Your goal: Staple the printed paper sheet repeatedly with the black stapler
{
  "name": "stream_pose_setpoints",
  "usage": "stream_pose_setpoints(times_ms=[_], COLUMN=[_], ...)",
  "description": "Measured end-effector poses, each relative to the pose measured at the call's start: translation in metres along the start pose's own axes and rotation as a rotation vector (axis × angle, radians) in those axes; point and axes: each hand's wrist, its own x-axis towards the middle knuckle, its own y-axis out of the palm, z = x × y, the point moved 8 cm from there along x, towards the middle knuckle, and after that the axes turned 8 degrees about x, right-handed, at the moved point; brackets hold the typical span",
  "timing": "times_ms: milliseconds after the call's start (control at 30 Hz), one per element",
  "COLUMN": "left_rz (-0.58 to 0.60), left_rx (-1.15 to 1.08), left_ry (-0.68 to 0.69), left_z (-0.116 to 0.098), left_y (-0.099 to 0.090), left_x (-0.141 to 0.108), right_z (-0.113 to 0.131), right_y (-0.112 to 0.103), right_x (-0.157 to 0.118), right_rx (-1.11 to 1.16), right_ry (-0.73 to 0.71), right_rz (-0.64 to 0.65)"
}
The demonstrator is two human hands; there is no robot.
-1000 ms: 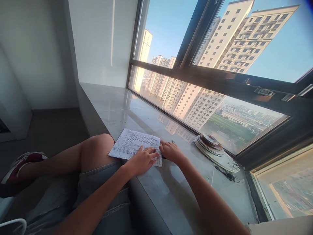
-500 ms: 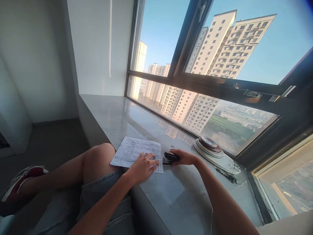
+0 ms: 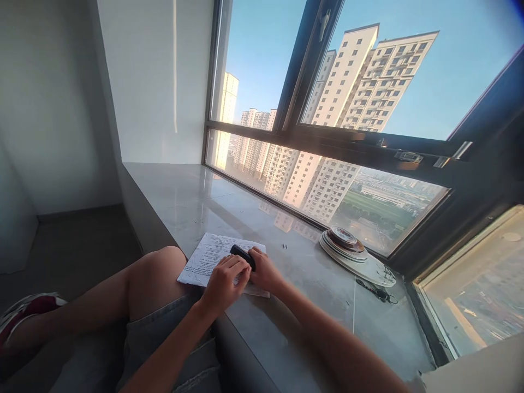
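Observation:
A black stapler (image 3: 243, 255) lies over the printed paper sheets (image 3: 207, 256) on the windowsill, toward their right half. My right hand (image 3: 265, 270) is closed around its right end. My left hand (image 3: 227, 281) has its fingers curled together against the stapler's near side, over the lower part of the paper. The left fingertips meet the stapler close to the right hand, and my hands hide its lower part. The paper is creased, and its near left corner reaches the sill's edge by my knee.
Two tiny dark pieces (image 3: 285, 246) lie on the sill (image 3: 286, 327) beyond my right hand. A stack of plates (image 3: 347, 248) stands against the window at the right, with keys (image 3: 380, 293) beside it. My bent knee (image 3: 164, 267) is against the sill's front edge.
My right hand has brought the stapler left, from beside the paper to over it. My left hand has gone from lying flat on the paper to curled fingers at the stapler.

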Motion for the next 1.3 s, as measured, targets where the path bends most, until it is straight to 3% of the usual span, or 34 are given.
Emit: stream_pose_setpoints(times_ms=[100,233,333,500,600,700,833,967,1033,1067,1133,1200,1300], left_rz=[-0.102,-0.117,-0.078,0.160,0.275,0.290,0.289,0.502,0.539,0.539,0.530,0.519,0.493], left_rx=[0.019,0.106,0.144,0.103,0.044,0.088,0.137,-0.024,-0.036,-0.034,-0.040,-0.046,-0.052], left_ry=[-0.082,-0.157,-0.179,-0.183,-0.153,-0.127,-0.140,0.080,0.112,0.110,0.104,0.103,0.100], left_z=[0.019,0.035,0.037,0.030,0.014,-0.004,-0.005,-0.005,0.001,0.004,0.006,0.005,0.004], left_y=[-0.010,-0.009,-0.003,0.017,0.030,0.037,0.035,0.032,0.028,0.027,0.029,0.034,0.040], left_x=[-0.004,-0.008,-0.009,-0.010,-0.011,-0.011,-0.009,-0.013,-0.015,-0.016,-0.017,-0.018,-0.017], right_z=[0.002,-0.033,-0.058,-0.053,-0.042,-0.030,-0.019,-0.036,-0.054,-0.066,-0.096,-0.116,-0.126], right_y=[-0.006,-0.035,-0.059,-0.063,-0.062,-0.050,-0.028,-0.040,-0.048,-0.057,-0.088,-0.100,-0.079], right_x=[-0.005,-0.025,-0.033,-0.024,-0.009,-0.003,-0.007,-0.017,-0.024,-0.023,-0.017,-0.018,-0.015], right_rx=[-0.044,-0.079,-0.167,-0.161,-0.164,-0.173,-0.110,0.036,0.158,0.180,0.079,-0.056,-0.060], right_ry=[0.015,0.215,0.317,0.183,0.132,0.103,0.023,0.025,0.039,0.053,0.117,0.139,0.085], right_rz=[0.174,0.597,0.644,0.590,0.341,0.118,0.191,0.406,0.514,0.458,0.091,-0.132,-0.089])
